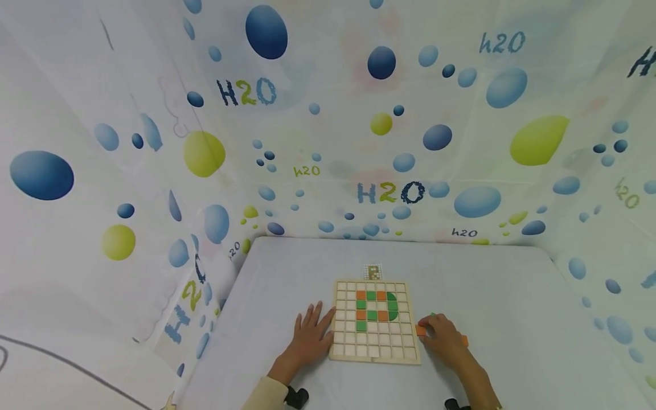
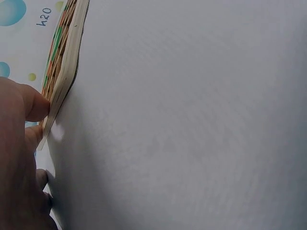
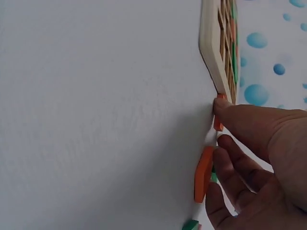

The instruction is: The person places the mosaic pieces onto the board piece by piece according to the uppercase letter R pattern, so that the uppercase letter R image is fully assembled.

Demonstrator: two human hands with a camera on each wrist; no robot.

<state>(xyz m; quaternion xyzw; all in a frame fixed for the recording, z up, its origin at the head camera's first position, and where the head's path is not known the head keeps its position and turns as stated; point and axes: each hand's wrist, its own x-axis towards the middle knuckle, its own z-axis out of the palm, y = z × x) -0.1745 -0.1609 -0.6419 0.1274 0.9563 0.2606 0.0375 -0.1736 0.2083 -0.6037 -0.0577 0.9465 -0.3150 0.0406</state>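
A wooden grid board [image 1: 353, 359] lies on the table, with orange and green tiles [image 1: 371, 315] set in its squares in the shape of a letter P. My left hand [image 1: 307, 340] lies at the board's left edge, fingers spread, thumb and a fingertip touching the rim in the left wrist view. Off the board's right edge, my right hand [image 1: 443, 340] pinches a small orange tile [image 3: 219, 125] between thumb and fingers. Beneath that hand lies a larger orange piece [image 3: 204, 175], with a bit of green piece [image 3: 214, 176] showing behind it.
A small pattern card [image 1: 373, 271] lies just beyond the board's far edge. Another green piece [image 3: 191, 225] sits on the white table [image 1: 287, 273] near my right hand. A printed curtain [image 1: 338, 142] stands behind the table and along its sides.
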